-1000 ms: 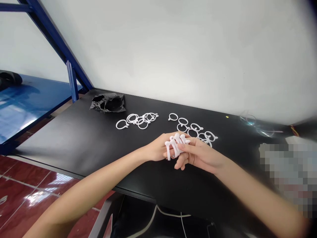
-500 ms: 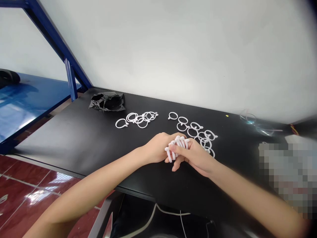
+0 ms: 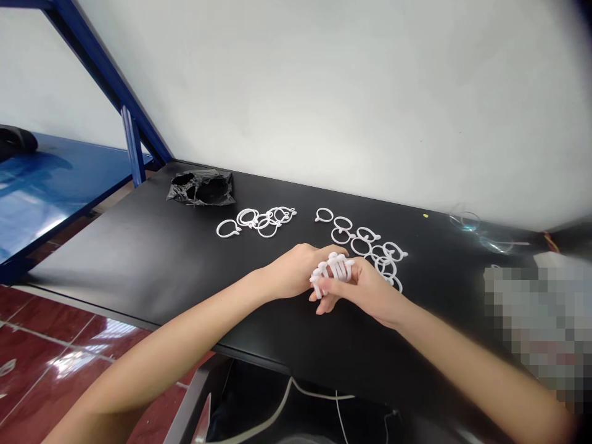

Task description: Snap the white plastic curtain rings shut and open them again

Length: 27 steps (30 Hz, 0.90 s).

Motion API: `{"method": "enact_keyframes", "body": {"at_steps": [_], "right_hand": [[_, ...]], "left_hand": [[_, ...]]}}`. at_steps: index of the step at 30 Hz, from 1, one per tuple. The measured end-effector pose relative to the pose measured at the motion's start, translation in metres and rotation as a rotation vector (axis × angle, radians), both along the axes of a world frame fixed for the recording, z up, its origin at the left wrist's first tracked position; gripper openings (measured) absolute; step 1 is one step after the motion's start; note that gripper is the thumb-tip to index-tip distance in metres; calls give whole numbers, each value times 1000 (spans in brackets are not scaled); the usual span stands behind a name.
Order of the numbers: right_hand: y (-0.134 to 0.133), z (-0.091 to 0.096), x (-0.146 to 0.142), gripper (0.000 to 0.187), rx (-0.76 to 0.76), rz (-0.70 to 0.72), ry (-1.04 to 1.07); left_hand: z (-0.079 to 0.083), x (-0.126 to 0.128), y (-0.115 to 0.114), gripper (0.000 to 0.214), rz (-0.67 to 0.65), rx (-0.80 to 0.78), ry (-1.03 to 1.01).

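My left hand [image 3: 296,274] and my right hand [image 3: 365,290] meet over the middle of the black table [image 3: 139,259]. Both are closed around one bunch of white plastic rings [image 3: 330,270], whose knobbed ends stick up between the fingers. Just behind my right hand lies a loose group of white rings [image 3: 365,243]. A second cluster of white rings [image 3: 259,222] lies further left, apart from both hands.
A crumpled black plastic bag [image 3: 201,188] sits at the table's far left corner. A blue metal frame [image 3: 132,148] and blue shelf [image 3: 41,185] stand to the left. Clear plastic pieces [image 3: 476,231] lie at the far right, by the white wall. Cables hang under the table.
Both hands have drawn closer together around the bunch of rings and my right fingers have curled in tighter. The rings on the table have not moved.
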State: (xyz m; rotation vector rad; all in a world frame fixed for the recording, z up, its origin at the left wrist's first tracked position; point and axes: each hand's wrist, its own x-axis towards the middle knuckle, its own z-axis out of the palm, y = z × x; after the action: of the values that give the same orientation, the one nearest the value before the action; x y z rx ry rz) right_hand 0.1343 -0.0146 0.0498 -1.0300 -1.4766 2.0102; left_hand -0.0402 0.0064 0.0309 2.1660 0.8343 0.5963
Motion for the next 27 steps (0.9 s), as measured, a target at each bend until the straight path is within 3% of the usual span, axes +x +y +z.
{"method": "enact_keyframes", "body": {"at_steps": [3, 9, 15, 21, 27], "right_hand": [[2, 3, 9, 32, 8, 64, 75], [-1, 2, 16, 35, 49, -105, 28], [2, 3, 11, 56, -50, 38, 6], [1, 3, 16, 34, 50, -98, -43], [-3, 1, 17, 33, 110, -120, -77]], "left_hand": [[1, -3, 2, 18, -20, -37, -88], [4, -5, 3, 14, -28, 28, 1], [3, -3, 1, 16, -75, 169, 89], [4, -5, 1, 15, -40, 161, 56], [9, -4, -1, 13, -27, 181, 99]]}}
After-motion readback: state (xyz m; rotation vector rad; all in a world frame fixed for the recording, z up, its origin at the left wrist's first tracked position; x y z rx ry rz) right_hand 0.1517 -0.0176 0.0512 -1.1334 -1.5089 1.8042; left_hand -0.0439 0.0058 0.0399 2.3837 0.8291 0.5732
